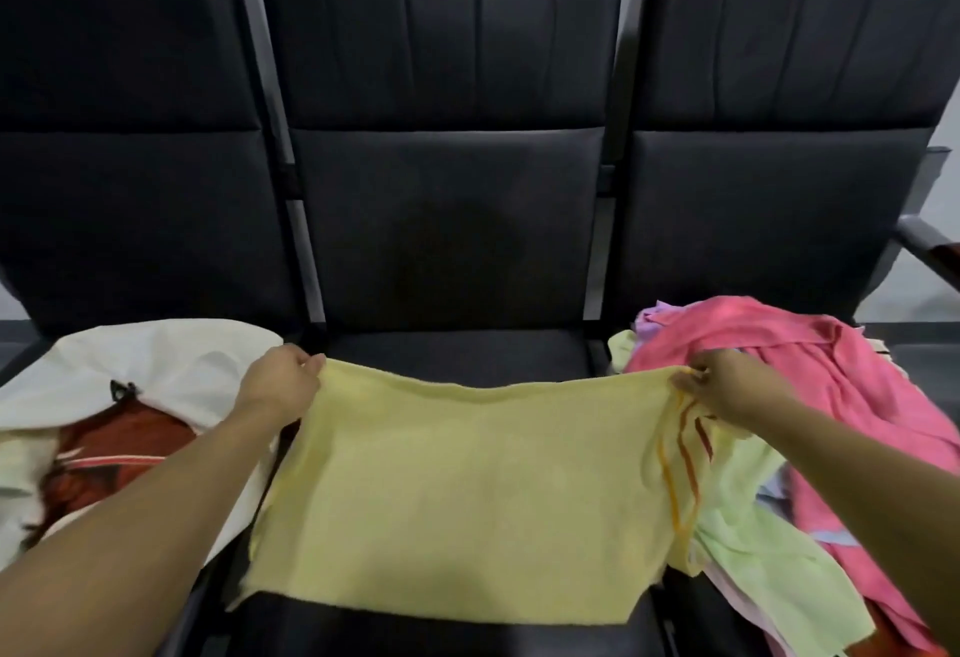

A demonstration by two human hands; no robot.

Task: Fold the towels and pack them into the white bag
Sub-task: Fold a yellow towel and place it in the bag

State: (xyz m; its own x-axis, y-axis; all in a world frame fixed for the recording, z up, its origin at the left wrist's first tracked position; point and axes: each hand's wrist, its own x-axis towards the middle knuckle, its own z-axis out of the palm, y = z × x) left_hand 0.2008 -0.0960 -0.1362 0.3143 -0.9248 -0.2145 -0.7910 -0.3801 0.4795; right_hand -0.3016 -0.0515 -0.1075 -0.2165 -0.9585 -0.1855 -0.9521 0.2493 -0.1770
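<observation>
A pale yellow towel point(467, 490) is stretched wide over the middle black seat, its lower edge draped on the cushion. My left hand point(283, 378) pinches its upper left corner. My right hand point(719, 386) pinches the upper right corner, where orange and red stripes show. On the left seat lies the white bag point(171, 360), its mouth open toward me with a red striped towel point(119, 454) inside. A heap of unfolded towels sits on the right seat, with a pink towel point(810, 360) on top and a light green one point(763, 552) below it.
A row of three black padded seats point(447, 241) with high backs stands against a grey wall. A dark armrest point(930, 246) juts out at the far right. The far part of the middle cushion point(457, 350) lies bare behind the towel.
</observation>
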